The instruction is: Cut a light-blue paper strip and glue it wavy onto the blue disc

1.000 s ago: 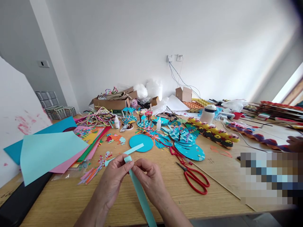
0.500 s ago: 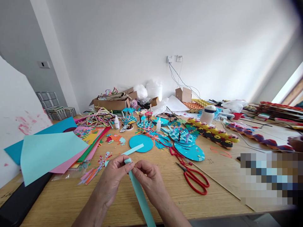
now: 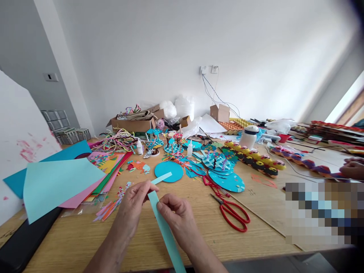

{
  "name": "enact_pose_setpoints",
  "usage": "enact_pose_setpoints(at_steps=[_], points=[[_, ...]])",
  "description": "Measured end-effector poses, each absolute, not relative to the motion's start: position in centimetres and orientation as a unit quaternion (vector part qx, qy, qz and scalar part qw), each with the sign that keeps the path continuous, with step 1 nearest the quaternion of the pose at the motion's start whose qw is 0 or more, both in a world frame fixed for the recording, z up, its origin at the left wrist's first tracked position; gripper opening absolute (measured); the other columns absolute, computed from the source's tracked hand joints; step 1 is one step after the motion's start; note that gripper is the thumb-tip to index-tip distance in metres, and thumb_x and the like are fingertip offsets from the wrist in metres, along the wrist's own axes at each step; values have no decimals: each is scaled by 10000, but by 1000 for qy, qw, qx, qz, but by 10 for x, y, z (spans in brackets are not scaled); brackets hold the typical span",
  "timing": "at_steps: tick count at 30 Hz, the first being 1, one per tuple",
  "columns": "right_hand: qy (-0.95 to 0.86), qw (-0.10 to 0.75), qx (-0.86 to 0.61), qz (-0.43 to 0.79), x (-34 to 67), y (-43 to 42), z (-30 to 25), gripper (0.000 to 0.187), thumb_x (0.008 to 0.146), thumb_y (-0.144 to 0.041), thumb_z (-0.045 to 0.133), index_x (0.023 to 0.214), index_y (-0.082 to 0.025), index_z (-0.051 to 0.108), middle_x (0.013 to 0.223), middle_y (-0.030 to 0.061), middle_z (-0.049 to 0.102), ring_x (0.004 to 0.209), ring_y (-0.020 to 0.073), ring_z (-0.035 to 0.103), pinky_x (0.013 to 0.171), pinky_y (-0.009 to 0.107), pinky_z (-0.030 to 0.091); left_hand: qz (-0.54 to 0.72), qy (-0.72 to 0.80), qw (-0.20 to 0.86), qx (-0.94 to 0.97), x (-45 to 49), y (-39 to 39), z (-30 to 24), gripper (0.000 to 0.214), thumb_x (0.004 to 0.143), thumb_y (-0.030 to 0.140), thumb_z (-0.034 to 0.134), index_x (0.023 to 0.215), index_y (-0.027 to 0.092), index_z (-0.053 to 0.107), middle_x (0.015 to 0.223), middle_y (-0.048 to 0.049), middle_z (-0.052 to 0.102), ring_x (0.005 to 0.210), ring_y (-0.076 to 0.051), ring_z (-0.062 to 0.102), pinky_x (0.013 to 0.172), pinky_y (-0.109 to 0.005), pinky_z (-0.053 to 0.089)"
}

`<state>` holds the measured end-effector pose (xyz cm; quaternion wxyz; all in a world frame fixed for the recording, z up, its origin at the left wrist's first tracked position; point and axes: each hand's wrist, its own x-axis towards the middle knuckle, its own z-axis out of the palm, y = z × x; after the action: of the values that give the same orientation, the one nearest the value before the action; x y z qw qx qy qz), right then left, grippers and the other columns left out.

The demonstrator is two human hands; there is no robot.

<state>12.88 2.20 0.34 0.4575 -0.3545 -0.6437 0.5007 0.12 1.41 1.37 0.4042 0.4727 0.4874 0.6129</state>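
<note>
My left hand (image 3: 133, 204) and my right hand (image 3: 176, 214) are together over the near middle of the wooden table (image 3: 256, 212). Both pinch one long light-teal paper strip (image 3: 165, 231) near its upper end. The strip runs down between my wrists past the table's front edge. A second light strip (image 3: 161, 178) lies flat just beyond my fingers, pointing at a teal paper disc (image 3: 170, 169). Red-handled scissors (image 3: 231, 214) lie to the right of my right hand.
Sheets of coloured paper (image 3: 57, 182) are stacked at the left. Cut paper craft pieces (image 3: 218, 167), glue bottles (image 3: 190, 148), painted egg cartons (image 3: 256, 159) and a cardboard box (image 3: 133, 123) crowd the far half. Another person's hand (image 3: 351, 168) shows at the right edge.
My fingers have slid along the strip: its folded top end is now flat and stands free between my thumbs, and my left hand has shifted slightly to the left.
</note>
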Motion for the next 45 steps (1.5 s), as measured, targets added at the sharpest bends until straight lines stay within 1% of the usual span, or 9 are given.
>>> enact_pose_setpoints(at_steps=[3, 7, 12, 17, 23, 27, 33, 38, 45], points=[[-613, 470, -345, 534, 131, 26, 2, 240, 710, -345, 531, 553, -169, 486, 502, -51, 370, 500, 81, 318, 471, 206, 256, 601, 454, 464, 466, 6, 10, 16, 353, 788, 498, 455, 791, 196, 639, 729, -16, 592, 730, -180, 521, 658, -272, 423], [-613, 474, -335, 536, 131, 29, 1, 276, 718, -371, 548, 543, -169, 480, 492, -58, 339, 493, 76, 283, 458, 209, 228, 568, 482, 431, 509, 12, 9, 18, 191, 661, 371, 641, 625, 192, 585, 589, 34, 503, 603, -136, 447, 574, -227, 365], [-616, 474, -340, 530, 129, 27, -4, 291, 711, -388, 555, 537, -168, 480, 480, -58, 354, 482, 74, 303, 457, 207, 241, 560, 512, 384, 526, 9, 13, 17, 226, 631, 334, 647, 505, 196, 520, 500, 54, 403, 532, -120, 358, 513, -219, 299], [-573, 442, -335, 603, 129, 24, -6, 287, 695, -425, 556, 584, -167, 501, 514, -11, 529, 469, 96, 436, 466, 216, 325, 580, 504, 392, 505, 4, 15, 18, 255, 673, 325, 626, 502, 196, 488, 504, 60, 382, 538, -116, 342, 521, -211, 305], [-548, 445, -329, 627, 131, 26, -2, 300, 655, -438, 610, 577, -158, 541, 524, -17, 548, 472, 87, 434, 478, 212, 322, 565, 498, 417, 509, 6, 17, 14, 237, 694, 359, 618, 563, 192, 512, 537, 59, 406, 543, -112, 364, 523, -209, 316], [-543, 435, -325, 640, 131, 27, -7, 306, 645, -450, 622, 580, -159, 553, 527, -17, 564, 477, 88, 448, 487, 213, 325, 593, 512, 383, 490, 5, 20, 13, 274, 677, 364, 640, 530, 195, 482, 500, 71, 366, 505, -104, 349, 506, -212, 313], [-538, 424, -334, 648, 132, 28, -19, 292, 632, -438, 639, 585, -162, 556, 524, -22, 574, 473, 84, 450, 488, 213, 318, 620, 512, 384, 454, -12, 35, 21, 265, 610, 379, 698, 550, 183, 530, 515, 59, 460, 497, -103, 427, 500, -213, 368], [-550, 403, -354, 640, 141, 28, -26, 287, 634, -419, 643, 567, -157, 548, 487, -43, 525, 453, 68, 395, 451, 200, 271, 647, 505, 384, 423, -26, 44, 31, 280, 548, 379, 738, 544, 176, 546, 471, 70, 461, 421, -77, 415, 419, -195, 355], [-565, 402, -378, 614, 153, 28, -40, 270, 630, -387, 645, 540, -156, 538, 464, -58, 466, 458, 67, 377, 455, 201, 266, 690, 483, 392, 369, -44, 52, 37, 259, 541, 332, 761, 675, 166, 614, 525, 53, 558, 476, -95, 513, 447, -193, 406]])
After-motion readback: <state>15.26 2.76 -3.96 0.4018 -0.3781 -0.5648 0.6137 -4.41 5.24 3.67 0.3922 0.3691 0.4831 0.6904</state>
